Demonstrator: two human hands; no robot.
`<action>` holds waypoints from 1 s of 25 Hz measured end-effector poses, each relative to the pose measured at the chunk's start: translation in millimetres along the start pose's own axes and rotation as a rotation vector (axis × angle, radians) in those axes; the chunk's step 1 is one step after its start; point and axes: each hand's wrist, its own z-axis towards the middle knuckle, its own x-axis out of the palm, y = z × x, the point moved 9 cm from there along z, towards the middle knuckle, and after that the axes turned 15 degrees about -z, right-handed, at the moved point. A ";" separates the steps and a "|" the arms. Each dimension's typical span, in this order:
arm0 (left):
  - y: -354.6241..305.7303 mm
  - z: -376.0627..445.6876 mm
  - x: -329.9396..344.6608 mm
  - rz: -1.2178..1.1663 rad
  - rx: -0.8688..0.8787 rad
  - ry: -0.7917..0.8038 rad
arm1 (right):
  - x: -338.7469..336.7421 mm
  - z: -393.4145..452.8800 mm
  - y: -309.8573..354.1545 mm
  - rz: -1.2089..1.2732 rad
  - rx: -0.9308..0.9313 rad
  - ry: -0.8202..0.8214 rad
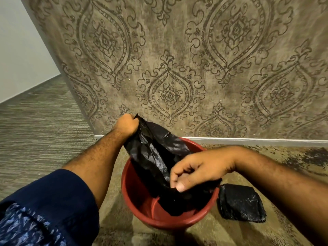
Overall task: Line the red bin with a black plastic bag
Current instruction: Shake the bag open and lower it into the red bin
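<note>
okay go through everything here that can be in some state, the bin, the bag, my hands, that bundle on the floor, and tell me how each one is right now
red bin: upright on the floor, not yet lined.
black plastic bag: partly unfolded, lower end hanging inside the bin.
left hand: closed on the bag's upper end, raised above the rim.
right hand: pinching the bag over the bin.
folded black bundle: lying on the floor beside the bin, untouched.

A black plastic bag (156, 153) is held over the red bin (134, 196) by 2 hands. Its top corner is gripped in the left hand (126, 125), and its lower edge is pinched by the right hand (198, 170) (thumb on top). A folded black bag (241, 203) is seen on the floor just beside the bin.
</note>
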 end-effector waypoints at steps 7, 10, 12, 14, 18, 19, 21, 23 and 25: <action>-6.2 -4.5 10.0 0.094 0.091 0.111 | -53.8 -19.2 -95.0 -0.500 0.699 -0.534; -7.1 -9.5 10.7 0.027 0.096 0.124 | -58.5 -27.9 -103.6 -0.686 0.841 -0.583; -6.3 -12.8 9.8 -0.028 0.078 0.119 | -61.8 -26.8 -107.3 -0.787 0.867 -0.586; -8.7 -17.3 8.3 -0.086 0.087 0.112 | -66.1 -29.8 -113.0 -0.737 0.860 -0.592; -13.6 -22.0 -3.1 -0.145 0.164 0.041 | -82.4 -43.9 -121.6 -0.580 0.818 -0.730; -13.1 -21.3 -4.5 -0.149 0.179 0.027 | -88.4 -48.9 -124.5 -0.526 0.807 -0.784; -7.9 -18.9 -4.4 -0.236 0.166 0.012 | -97.6 -57.6 -130.7 -0.337 0.752 -0.884; -4.1 -16.0 2.1 -0.345 0.149 0.044 | -105.2 -66.2 -138.4 -0.133 0.693 -0.982; -4.9 -13.9 9.3 -0.336 0.191 0.086 | -109.7 -71.3 -148.2 -0.040 0.719 -1.027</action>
